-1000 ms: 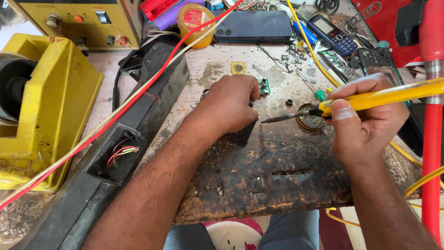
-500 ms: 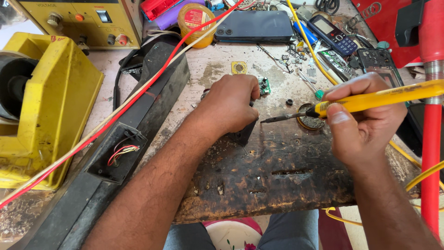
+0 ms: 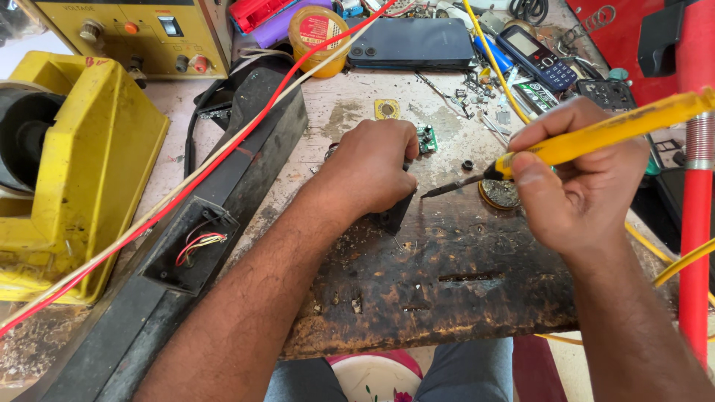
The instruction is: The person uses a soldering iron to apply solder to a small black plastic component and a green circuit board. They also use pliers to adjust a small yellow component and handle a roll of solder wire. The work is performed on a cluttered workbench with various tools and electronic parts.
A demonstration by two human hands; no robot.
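My right hand [image 3: 577, 186] grips a yellow-handled soldering iron [image 3: 596, 134], its dark tip pointing left just above the worn wooden bench. A small round tin [image 3: 499, 193] sits right below the tip's base. My left hand [image 3: 369, 167] rests fist-like on a small dark object [image 3: 395, 212] on the bench, mostly hiding it. A tiny green circuit board [image 3: 426, 139] lies just beyond the left hand's knuckles.
A long black casing [image 3: 223, 216] with loose coloured wires lies at left, red and white cables draped over it. A yellow machine [image 3: 74, 171] stands far left. Phones [image 3: 413, 43], a round yellow tin [image 3: 316, 33] and small parts crowd the back. A red pole [image 3: 696, 223] stands at right.
The soldering iron's tip has lifted off the round tin and swung slightly left toward my left hand. The left hand has stayed in place.
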